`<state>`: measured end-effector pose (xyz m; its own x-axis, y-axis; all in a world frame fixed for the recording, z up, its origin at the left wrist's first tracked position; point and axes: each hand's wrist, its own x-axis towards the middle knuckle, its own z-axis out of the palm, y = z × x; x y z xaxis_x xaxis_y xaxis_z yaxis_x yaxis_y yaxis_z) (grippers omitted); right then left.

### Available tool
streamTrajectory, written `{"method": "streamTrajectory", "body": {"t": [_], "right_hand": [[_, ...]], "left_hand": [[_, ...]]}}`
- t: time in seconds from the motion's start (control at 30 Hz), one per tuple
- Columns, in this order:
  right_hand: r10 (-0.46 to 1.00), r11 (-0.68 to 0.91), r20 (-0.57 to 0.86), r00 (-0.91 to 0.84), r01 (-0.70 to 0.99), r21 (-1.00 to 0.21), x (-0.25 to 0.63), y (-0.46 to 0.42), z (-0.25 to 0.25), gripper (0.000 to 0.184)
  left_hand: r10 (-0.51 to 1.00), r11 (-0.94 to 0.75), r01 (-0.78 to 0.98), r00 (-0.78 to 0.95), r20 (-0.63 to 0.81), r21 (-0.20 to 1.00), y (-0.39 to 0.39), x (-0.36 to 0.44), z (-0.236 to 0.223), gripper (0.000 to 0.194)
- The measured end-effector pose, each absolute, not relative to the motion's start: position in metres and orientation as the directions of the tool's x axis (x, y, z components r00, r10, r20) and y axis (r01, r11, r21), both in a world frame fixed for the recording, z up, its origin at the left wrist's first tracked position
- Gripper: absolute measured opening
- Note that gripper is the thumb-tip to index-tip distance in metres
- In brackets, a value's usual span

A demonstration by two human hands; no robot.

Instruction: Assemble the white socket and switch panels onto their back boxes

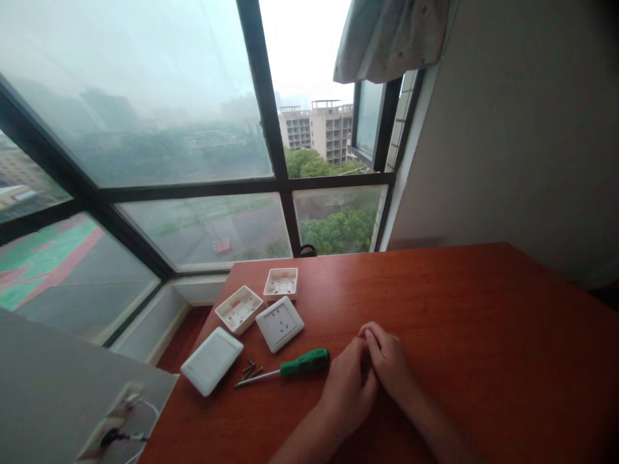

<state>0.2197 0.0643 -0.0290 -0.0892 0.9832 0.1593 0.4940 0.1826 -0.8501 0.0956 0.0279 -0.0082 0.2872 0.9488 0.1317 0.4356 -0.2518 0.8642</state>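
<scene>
My left hand (345,386) and my right hand (389,364) rest together on the red-brown table (483,309), fingers curled and touching each other, with nothing visible in them. Just left of my left hand lies a green-handled screwdriver (290,368), its shaft pointing left toward several small dark screws (251,370). Beyond it sit a white socket plate (279,323), a white switch plate (211,359) and two open white mounting boxes (238,309) (281,283).
A large window with dark frames (271,129) stands behind the table's far edge. A plain wall (522,142) rises at the right. At the lower left a grey surface holds a wall outlet with a white cable (116,419).
</scene>
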Motion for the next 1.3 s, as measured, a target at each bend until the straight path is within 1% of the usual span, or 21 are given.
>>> {"method": "streamTrajectory", "body": {"t": [0.1, 0.23, 0.4, 0.73, 1.13, 1.3], "right_hand": [[0.982, 0.187, 0.164, -0.089, 0.494, -0.849, 0.2196, 0.0643, -0.029, 0.027], [0.981, 0.191, 0.17, -0.089, 0.494, -0.848, 0.2199, 0.0642, -0.0291, 0.027], [0.981, 0.195, 0.172, -0.093, 0.495, -0.847, 0.22, 0.0635, -0.0282, 0.027], [0.981, 0.192, 0.164, -0.1, 0.497, -0.846, 0.2205, 0.0641, -0.0293, 0.027], [0.984, 0.178, 0.151, -0.095, 0.491, -0.853, 0.2198, 0.0638, -0.0297, 0.027], [0.984, 0.176, 0.147, -0.097, 0.487, -0.856, 0.2202, 0.0638, -0.029, 0.027]], "left_hand": [[0.949, -0.251, 0.434, 0.287, 0.131, 0.865, 0.028, 0.0955, -0.0101, 0.026], [0.947, -0.258, 0.43, 0.291, 0.138, 0.865, 0.0276, 0.0953, -0.011, 0.031], [0.949, -0.251, 0.442, 0.29, 0.127, 0.861, 0.0272, 0.0949, -0.0102, 0.026], [0.948, -0.253, 0.435, 0.292, 0.13, 0.864, 0.0274, 0.0952, -0.0093, 0.024], [0.943, -0.268, 0.439, 0.301, 0.14, 0.858, 0.0274, 0.0951, -0.0133, 0.028], [0.945, -0.264, 0.449, 0.296, 0.136, 0.854, 0.0268, 0.0952, -0.0136, 0.026]]}}
